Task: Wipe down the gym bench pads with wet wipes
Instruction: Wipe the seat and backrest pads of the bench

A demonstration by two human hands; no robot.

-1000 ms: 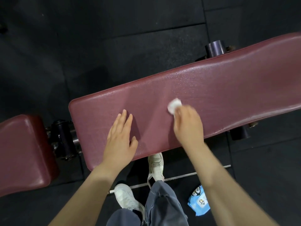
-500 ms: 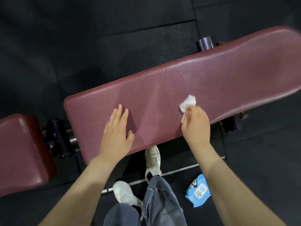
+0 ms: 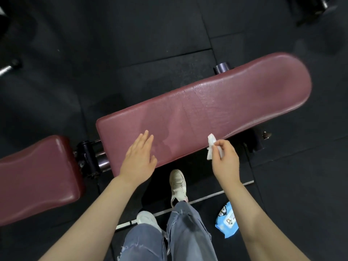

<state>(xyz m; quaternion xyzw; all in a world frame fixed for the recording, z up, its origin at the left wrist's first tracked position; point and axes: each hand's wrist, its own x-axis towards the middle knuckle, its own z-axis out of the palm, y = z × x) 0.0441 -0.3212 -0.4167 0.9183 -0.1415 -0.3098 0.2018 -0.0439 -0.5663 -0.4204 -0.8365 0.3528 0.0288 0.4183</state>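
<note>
Pinching the crumpled wet wipe at the long pad's lower edge, the right hand is the nearer grip; the pad's long axis climbs from frame centre to the upper right. The left hand lies flat on its lower-left end. Half a second ago the wipe pressed further up the pad; now it is lifted off the near edge.

The frame is filled by a black speckled rubber tile floor, with thin seams seen across upper centre. A silver metal bar with black end is seen at left edge. Dark metal equipment is cropped at upper right. Dim lighting.
</note>
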